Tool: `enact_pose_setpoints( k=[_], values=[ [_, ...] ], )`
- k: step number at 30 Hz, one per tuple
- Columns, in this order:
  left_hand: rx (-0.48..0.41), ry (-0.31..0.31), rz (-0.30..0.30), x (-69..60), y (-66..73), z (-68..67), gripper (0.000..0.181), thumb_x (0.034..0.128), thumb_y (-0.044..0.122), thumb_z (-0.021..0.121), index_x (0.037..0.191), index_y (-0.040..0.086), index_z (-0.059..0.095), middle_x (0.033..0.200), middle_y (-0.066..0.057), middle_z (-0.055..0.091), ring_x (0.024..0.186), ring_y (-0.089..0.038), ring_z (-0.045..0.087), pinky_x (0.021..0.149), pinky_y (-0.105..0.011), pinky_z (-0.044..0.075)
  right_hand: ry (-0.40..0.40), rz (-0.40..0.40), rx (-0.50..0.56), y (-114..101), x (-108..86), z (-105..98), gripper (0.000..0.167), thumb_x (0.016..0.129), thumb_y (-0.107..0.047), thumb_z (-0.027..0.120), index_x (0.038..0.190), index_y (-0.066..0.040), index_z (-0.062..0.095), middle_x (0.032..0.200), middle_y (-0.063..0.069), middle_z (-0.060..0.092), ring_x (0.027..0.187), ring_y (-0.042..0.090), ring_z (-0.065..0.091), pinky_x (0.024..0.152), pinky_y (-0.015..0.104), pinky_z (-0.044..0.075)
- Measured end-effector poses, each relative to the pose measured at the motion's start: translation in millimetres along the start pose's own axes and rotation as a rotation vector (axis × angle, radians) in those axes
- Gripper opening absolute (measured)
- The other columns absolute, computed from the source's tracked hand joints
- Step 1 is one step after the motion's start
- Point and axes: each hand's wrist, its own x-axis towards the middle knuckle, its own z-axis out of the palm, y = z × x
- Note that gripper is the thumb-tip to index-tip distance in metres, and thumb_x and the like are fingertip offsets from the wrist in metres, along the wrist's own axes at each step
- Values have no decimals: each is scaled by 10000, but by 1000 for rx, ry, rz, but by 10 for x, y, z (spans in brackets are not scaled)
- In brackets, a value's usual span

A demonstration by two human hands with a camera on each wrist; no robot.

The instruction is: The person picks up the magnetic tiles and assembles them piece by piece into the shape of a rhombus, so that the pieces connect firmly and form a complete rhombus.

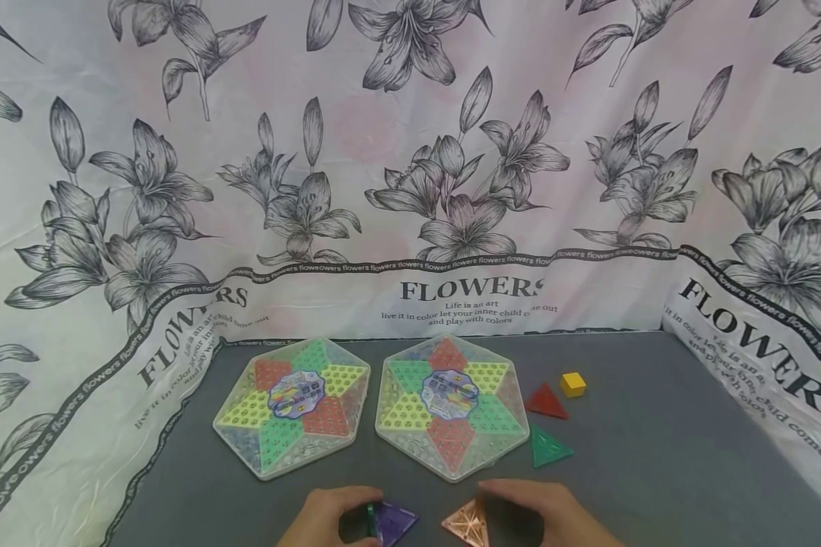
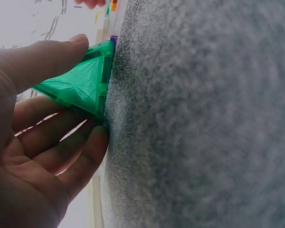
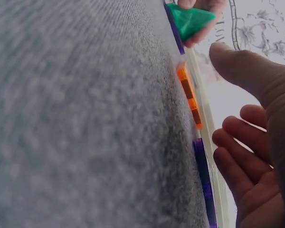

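Note:
My left hand (image 1: 331,518) grips a green triangular tile (image 2: 83,80) between thumb and fingers. That tile stands on edge on the grey tabletop, beside a purple triangular tile (image 1: 394,523) lying flat. To the right, an orange triangular tile (image 1: 468,523) lies on the surface. Over it my right hand (image 1: 550,510) hovers with thumb and fingers apart; in the right wrist view nothing is between them. A flat purple piece (image 3: 205,183) lies beyond the orange tile in that view, and the head view does not show it.
Two hexagonal clear-lidded game boxes (image 1: 274,448) (image 1: 410,437) lie behind the hands. Right of them are a red triangular tile (image 1: 548,402), a green triangular tile (image 1: 549,447) and a yellow cube (image 1: 573,384). Flower-printed cloth (image 1: 472,300) borders the grey table.

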Motion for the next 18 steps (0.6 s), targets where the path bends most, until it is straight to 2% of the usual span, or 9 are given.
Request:
enact_pose_setpoints(
  k=[3, 13, 18],
  values=[
    [2, -6, -9, 0, -3, 0, 521, 954, 523, 838, 1387, 244, 752, 1327, 38, 785, 1197, -126, 753, 955, -355, 645, -9, 8, -20, 7, 4, 6, 749, 879, -373, 946, 1535, -188, 635, 1453, 5, 728, 1322, 47, 651, 1008, 278, 595],
    [-29, -12, -57, 4, 58, -25, 522, 945, 527, 846, 1372, 239, 762, 1316, 54, 786, 1191, -124, 752, 951, -361, 646, -50, -72, -17, 67, 88, 84, 761, 894, -371, 935, 1549, -158, 611, 1458, 27, 722, 1334, 82, 654, 1035, 291, 595],
    [-18, -5, -41, 4, 44, -11, 520, 947, 525, 846, 1371, 236, 762, 1312, 50, 789, 1187, -128, 756, 948, -363, 648, -65, -92, -38, 44, 130, 103, 716, 917, -390, 911, 1528, -146, 628, 1424, 13, 736, 1310, 84, 666, 1025, 301, 604]
  ],
)
